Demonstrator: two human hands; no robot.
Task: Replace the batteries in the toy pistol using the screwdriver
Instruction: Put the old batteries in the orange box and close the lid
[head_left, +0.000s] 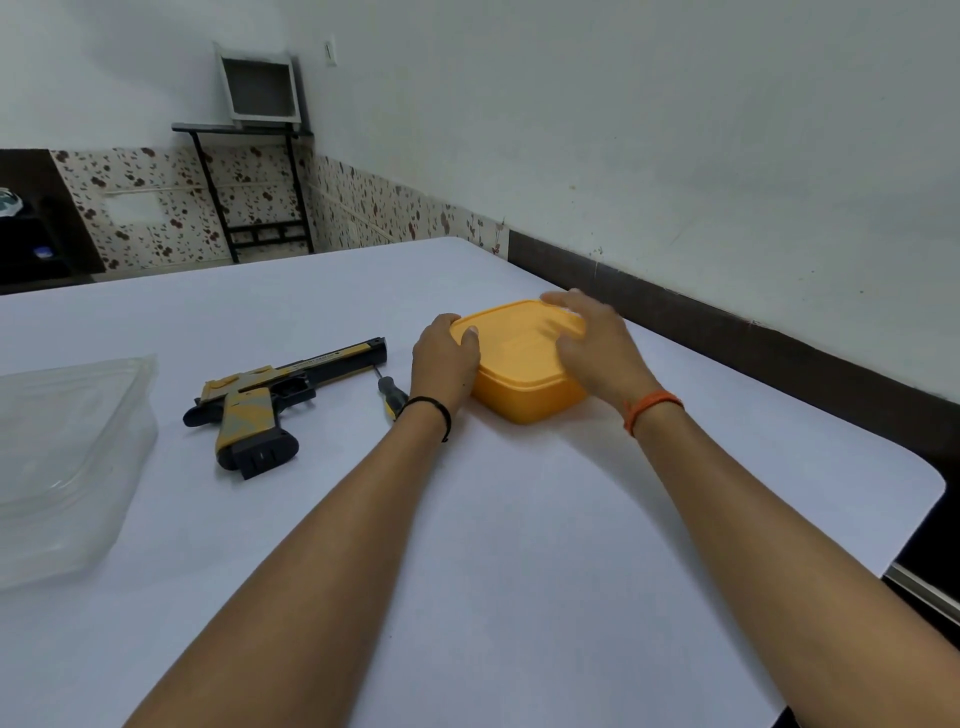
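Observation:
A black and yellow toy pistol (270, 405) lies on its side on the white table (519, 545), barrel pointing right and away. A screwdriver (390, 391) with a black and yellow handle lies just right of the barrel, partly hidden by my left wrist. A square yellow lidded box (524, 374) sits further right. My left hand (444, 358) grips the box's left edge, thumb on the lid. My right hand (592, 343) rests on the lid's right side with fingers curled over the far edge. The box's contents are hidden.
A clear plastic container (67, 462) sits at the table's left edge. The table's right edge (924, 499) runs close to a dark-skirted wall. A black metal stand (244, 192) stands far behind the table.

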